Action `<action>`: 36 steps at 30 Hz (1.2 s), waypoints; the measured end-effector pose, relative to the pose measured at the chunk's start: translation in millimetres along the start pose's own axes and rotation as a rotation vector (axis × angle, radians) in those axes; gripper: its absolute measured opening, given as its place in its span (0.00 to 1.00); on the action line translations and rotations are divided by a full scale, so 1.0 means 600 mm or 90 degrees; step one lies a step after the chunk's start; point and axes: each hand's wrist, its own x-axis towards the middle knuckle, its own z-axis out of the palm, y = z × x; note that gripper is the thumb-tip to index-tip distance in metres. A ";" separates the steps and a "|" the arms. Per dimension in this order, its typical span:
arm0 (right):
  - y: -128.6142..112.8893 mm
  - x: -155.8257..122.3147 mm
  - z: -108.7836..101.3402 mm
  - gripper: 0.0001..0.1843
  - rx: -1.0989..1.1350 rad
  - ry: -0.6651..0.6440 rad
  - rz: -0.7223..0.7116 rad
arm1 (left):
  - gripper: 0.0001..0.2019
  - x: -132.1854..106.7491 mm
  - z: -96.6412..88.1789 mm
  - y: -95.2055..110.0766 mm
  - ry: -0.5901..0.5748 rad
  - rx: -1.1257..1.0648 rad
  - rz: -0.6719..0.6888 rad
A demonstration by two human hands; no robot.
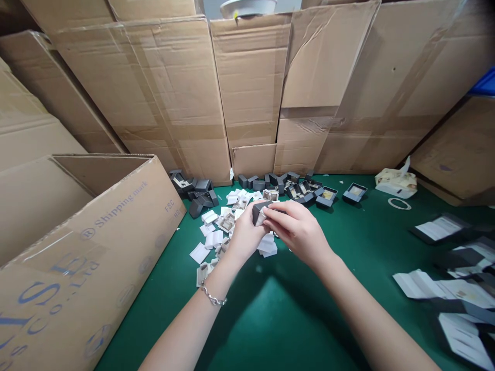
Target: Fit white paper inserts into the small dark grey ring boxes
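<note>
My left hand [249, 232] is wrapped round a small dark grey box [258, 210], held above the table near the middle. At the box's near side, my right hand [296, 226] pinches a small white piece [262, 216], perhaps paper or a liner; its exact kind cannot be made out. Around and beneath the hands lies a pile of white folded paper pieces and inserts [213, 239]. Behind the hands, several small dark boxes [301, 191] stand in a cluster, some open with light inserts showing.
A large open carton [127, 242] stands at the left. More dark boxes [203, 193] lie beside it. On the right are a tissue pack [396, 183], a white ring [399, 204] and open dark boxes with white inserts [439, 228]. Cardboard [251, 82] walls the back of the green table [309, 319].
</note>
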 end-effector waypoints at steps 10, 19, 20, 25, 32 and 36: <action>0.003 -0.004 0.015 0.09 0.039 0.035 0.017 | 0.26 0.000 0.000 -0.003 0.018 0.034 -0.047; 0.005 -0.005 0.016 0.09 0.048 -0.011 0.045 | 0.28 0.000 -0.002 -0.003 0.045 0.101 -0.051; 0.005 -0.005 0.016 0.08 0.050 -0.016 0.054 | 0.28 0.000 -0.002 -0.004 0.047 0.111 -0.051; 0.002 -0.004 0.018 0.05 0.043 -0.031 0.126 | 0.28 -0.002 -0.005 -0.001 0.055 0.148 -0.032; -0.007 -0.005 0.020 0.05 0.002 0.082 0.134 | 0.26 -0.006 0.000 0.002 0.068 0.090 -0.016; -0.006 -0.007 0.018 0.07 -0.024 0.051 0.105 | 0.26 -0.006 -0.002 0.000 0.073 0.094 -0.020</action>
